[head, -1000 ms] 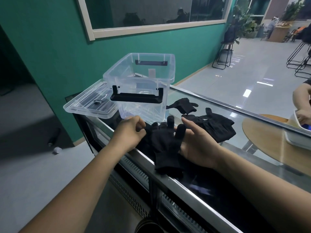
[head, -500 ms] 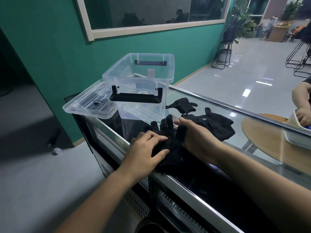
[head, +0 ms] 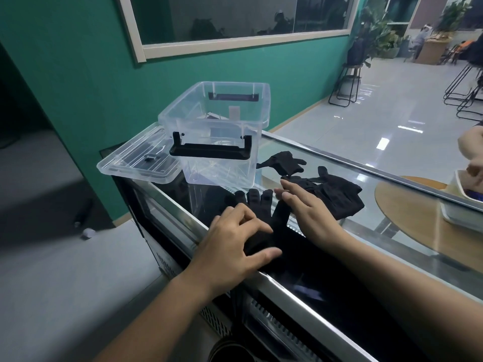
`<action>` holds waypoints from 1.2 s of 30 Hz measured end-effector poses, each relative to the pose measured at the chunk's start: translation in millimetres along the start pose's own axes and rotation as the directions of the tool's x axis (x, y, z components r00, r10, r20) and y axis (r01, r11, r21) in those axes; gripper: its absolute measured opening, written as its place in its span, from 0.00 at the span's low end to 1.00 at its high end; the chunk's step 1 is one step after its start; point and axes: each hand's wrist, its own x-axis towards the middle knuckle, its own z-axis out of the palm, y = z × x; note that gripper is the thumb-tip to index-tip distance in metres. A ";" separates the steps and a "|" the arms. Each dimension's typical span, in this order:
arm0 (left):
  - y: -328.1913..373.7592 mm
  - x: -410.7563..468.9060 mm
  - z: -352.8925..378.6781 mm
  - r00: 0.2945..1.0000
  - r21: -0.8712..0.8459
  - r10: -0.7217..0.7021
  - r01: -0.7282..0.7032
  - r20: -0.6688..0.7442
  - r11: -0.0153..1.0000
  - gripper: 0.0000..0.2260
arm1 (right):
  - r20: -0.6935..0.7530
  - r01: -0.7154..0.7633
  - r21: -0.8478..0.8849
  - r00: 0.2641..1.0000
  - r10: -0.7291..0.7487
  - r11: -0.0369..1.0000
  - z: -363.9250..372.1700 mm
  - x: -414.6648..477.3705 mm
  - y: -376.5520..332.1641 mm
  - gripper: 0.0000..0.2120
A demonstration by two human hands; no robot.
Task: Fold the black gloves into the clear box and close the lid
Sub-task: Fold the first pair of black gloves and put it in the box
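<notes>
A black glove lies flat on the glass counter top, its fingers pointing toward the clear box. My left hand presses its near part with spread fingers. My right hand rests flat at the glove's right edge, by the thumb. The box stands open with a black handle, and its clear lid lies beside it on the left. Further black gloves lie behind my right hand: a pile and a single one.
The counter's metal front edge runs diagonally below my hands. At the right, behind the glass, another person's hand is at a white tray on a round wooden table. Stools stand on the floor beyond.
My left hand went from a curled grip at the glove's left onto the glove, fingers spread. My right hand let go of the glove's fingers and flattened beside it.
</notes>
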 end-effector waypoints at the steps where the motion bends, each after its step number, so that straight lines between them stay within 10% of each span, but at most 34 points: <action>1: 0.6 -2.0 -0.3 0.999 -0.014 0.008 -0.008 0.036 1.000 0.19 | 0.001 -0.011 0.018 1.000 0.011 1.000 -0.5 0.2 -0.2 0.33; 18: 24.5 -5.5 11.1 0.998 -0.036 -0.016 0.014 -0.054 0.999 0.09 | 0.014 -0.034 0.075 0.999 0.033 0.997 -2.5 5.3 3.6 0.25; 28: 13.9 -15.7 1.0 0.992 -0.197 -0.126 0.125 0.006 0.972 0.02 | -0.066 0.098 -0.206 0.991 -0.113 0.974 1.3 9.3 13.7 0.08; 36: 25.7 -11.8 15.3 0.989 0.013 0.101 -0.100 -0.113 0.995 0.07 | -0.106 0.117 -0.218 0.984 -0.142 0.969 3.2 8.4 15.6 0.12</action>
